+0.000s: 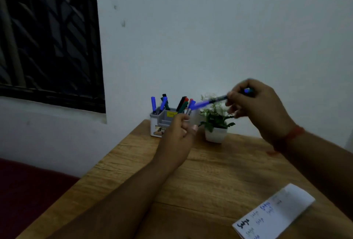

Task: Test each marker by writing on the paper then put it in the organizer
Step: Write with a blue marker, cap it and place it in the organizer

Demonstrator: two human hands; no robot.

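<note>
Marker in hand: I hold a blue-capped marker with a dark barrel (pixel 212 102) in the air above the far part of the table, its cap end pointing left toward the organizer; it is blurred.
Right hand: my right hand (pixel 256 107) grips the marker's rear end, fingers curled round the barrel; a red thread band (pixel 290 135) sits on that wrist.
Left hand: my left hand (pixel 177 139) is raised just in front of the organizer, fingers curled; its fingertips (pixel 186 117) seem to pinch something small and grey near the marker's cap, but I cannot tell what it is.
Organizer: the white-and-grey plastic desk organizer (pixel 160 122) stands at the table's far left corner, against the wall.
Markers in organizer: blue, green, black and red capped markers (pixel 164 103) stand upright or leaning in its compartments, caps up.
Paper: a white folded sheet of paper with handwritten words in black and blue (pixel 273 214) lies near the table's near right edge, well apart from the organizer.
Plant: a small green plant with white flowers in a white pot (pixel 215 124) stands just right of the organizer.
Table: a wooden table with visible grain (pixel 219 172) carries all of these.
</note>
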